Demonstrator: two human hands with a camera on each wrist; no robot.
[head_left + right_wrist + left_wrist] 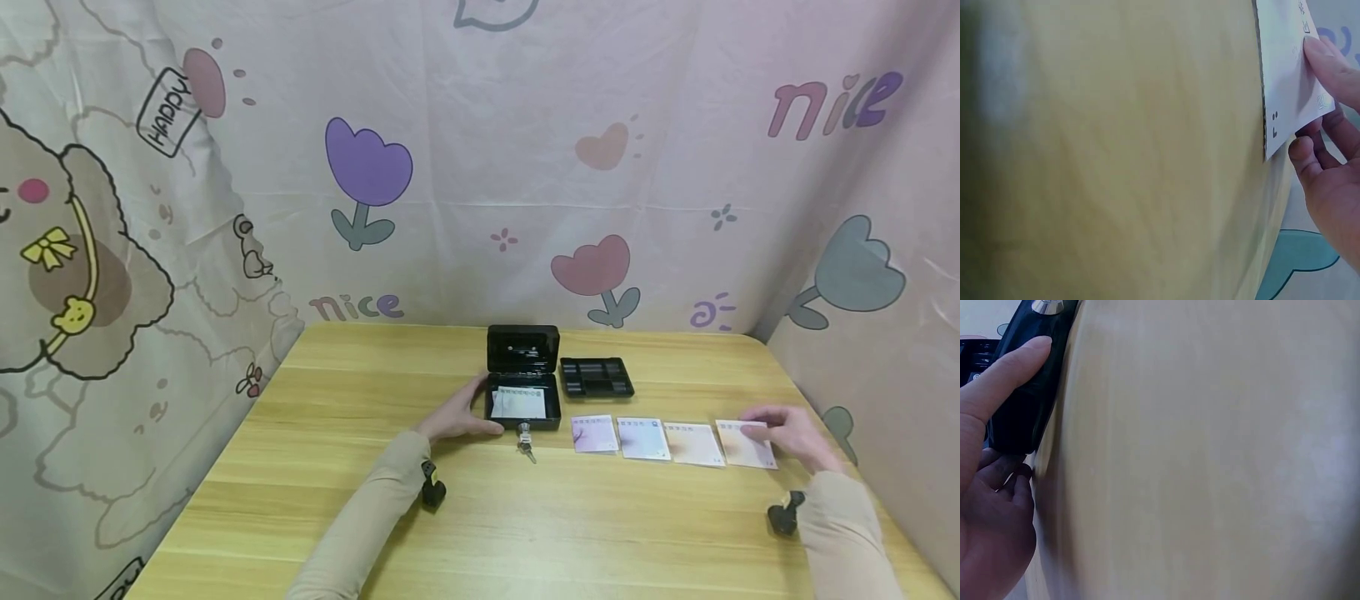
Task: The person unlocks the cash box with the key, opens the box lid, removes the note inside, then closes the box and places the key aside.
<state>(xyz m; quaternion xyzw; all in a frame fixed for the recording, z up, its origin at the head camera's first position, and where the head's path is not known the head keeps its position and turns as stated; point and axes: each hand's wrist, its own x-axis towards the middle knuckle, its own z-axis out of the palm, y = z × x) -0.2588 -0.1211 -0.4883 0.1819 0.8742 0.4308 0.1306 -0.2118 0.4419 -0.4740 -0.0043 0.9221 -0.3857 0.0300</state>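
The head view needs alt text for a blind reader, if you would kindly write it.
A person's left hand holds an open black box with notes inside, while the right hand pinches the rightmost note in a row on a wooden table. Keys lie at the box's front, a black tray beside it.
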